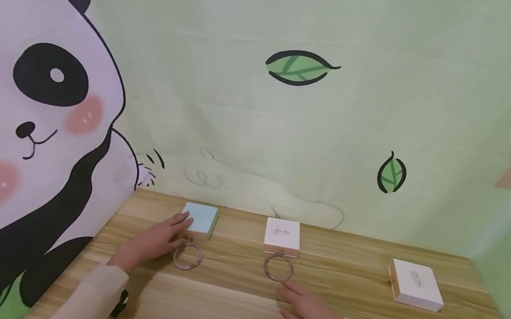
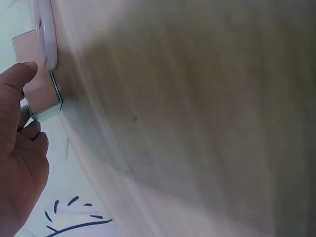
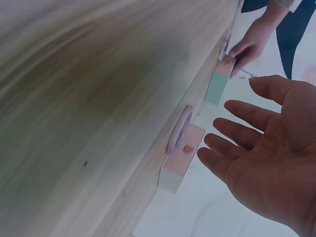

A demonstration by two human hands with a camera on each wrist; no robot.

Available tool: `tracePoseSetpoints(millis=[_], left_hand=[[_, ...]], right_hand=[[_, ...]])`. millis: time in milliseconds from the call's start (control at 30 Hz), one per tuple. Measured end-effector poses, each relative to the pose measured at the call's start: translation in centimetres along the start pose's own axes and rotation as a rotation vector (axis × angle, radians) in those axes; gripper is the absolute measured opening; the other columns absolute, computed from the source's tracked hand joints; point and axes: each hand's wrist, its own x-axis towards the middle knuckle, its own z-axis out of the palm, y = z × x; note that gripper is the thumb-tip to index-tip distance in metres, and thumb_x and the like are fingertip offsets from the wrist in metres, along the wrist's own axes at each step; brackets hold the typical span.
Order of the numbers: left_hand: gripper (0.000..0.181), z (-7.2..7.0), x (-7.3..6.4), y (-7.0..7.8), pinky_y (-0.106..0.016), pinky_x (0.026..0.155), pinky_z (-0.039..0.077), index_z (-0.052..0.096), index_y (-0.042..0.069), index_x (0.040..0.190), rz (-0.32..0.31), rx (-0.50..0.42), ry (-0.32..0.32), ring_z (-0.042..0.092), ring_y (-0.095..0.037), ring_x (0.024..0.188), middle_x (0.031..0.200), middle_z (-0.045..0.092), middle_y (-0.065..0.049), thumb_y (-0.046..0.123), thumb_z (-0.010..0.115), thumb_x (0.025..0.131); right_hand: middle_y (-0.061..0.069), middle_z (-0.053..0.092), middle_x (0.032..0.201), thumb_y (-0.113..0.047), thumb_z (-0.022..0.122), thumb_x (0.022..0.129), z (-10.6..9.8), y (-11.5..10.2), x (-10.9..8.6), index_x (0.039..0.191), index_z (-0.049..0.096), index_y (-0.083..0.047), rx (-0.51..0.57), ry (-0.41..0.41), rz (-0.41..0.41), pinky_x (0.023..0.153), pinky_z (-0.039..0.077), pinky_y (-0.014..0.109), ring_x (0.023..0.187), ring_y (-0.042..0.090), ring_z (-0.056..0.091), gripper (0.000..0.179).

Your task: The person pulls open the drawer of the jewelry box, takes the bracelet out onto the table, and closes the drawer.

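In the head view a light blue box (image 1: pixel 199 218) with a pink front lies towards the back left of the table. My left hand (image 1: pixel 162 236) is at its left side; in the left wrist view the thumb (image 2: pixel 22 74) lies across the pink front, other fingers curled by its side. A pale ring-shaped bangle (image 1: pixel 188 257) lies before this box. My right hand (image 1: pixel 311 314), palm visible in the right wrist view, holds nothing; its fingers are spread and loosely bent. Nearest to it is a second bangle (image 1: pixel 278 268), in front of a white box (image 1: pixel 283 234) with a pink front.
Another white box (image 1: pixel 417 284) with printed lettering lies turned at the right of the wooden table (image 1: pixel 222 314). Behind the table hangs a green cloth backdrop (image 1: pixel 225 94) with a panda (image 1: pixel 39 149) and leaves printed on it.
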Motion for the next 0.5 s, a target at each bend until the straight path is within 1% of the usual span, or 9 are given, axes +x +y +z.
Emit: tracePoseSetpoints(millis=[67,133,233,367,500], left_hand=[[0.066,0.0,0.0,0.2,-0.06,0.112,0.036,0.041,-0.001,0.153,-0.005,0.008,-0.014,0.029,-0.05,0.146,0.161,0.03,-0.025,0.021,0.07,0.098],[0.069,0.0,0.1,0.3,-0.06,0.112,0.035,0.041,-0.001,0.153,0.001,0.019,-0.009,0.028,-0.05,0.146,0.161,0.03,-0.025,0.022,0.073,0.096],[0.071,0.2,0.1,0.4,-0.06,0.113,0.035,0.044,-0.003,0.151,0.013,0.046,0.02,0.029,-0.05,0.146,0.159,0.033,-0.027,0.02,0.076,0.093],[0.068,0.5,0.1,0.6,-0.057,0.11,0.039,0.049,-0.006,0.146,0.028,0.071,0.064,0.035,-0.05,0.143,0.155,0.039,-0.028,0.015,0.079,0.09],[0.063,0.6,0.3,0.9,-0.056,0.107,0.044,0.052,-0.008,0.143,0.015,0.049,0.09,0.039,-0.048,0.141,0.152,0.043,-0.029,0.01,0.079,0.089]], right_hand=[[0.026,0.047,0.15,-0.017,0.06,0.102,-0.3,0.4,-0.3,0.141,0.056,0.004,0.016,0.009,0.015,0.107,0.042,0.061,0.136,0.044,0.048,0.045],[0.027,0.047,0.15,-0.016,0.061,0.101,-0.5,0.7,-0.5,0.141,0.055,0.004,0.029,0.019,0.029,0.107,0.041,0.062,0.135,0.046,0.048,0.045],[0.028,0.046,0.15,-0.016,0.062,0.101,-0.8,1.0,-0.6,0.142,0.055,0.003,0.037,0.032,0.036,0.107,0.041,0.062,0.134,0.047,0.048,0.046],[0.029,0.047,0.149,-0.016,0.063,0.1,-0.7,1.4,-0.7,0.14,0.056,0.005,0.034,0.035,0.027,0.107,0.041,0.062,0.133,0.048,0.049,0.046],[0.029,0.047,0.148,-0.015,0.064,0.099,-0.5,1.9,-1.0,0.137,0.058,0.006,0.023,0.028,0.032,0.106,0.042,0.061,0.132,0.048,0.05,0.043]])
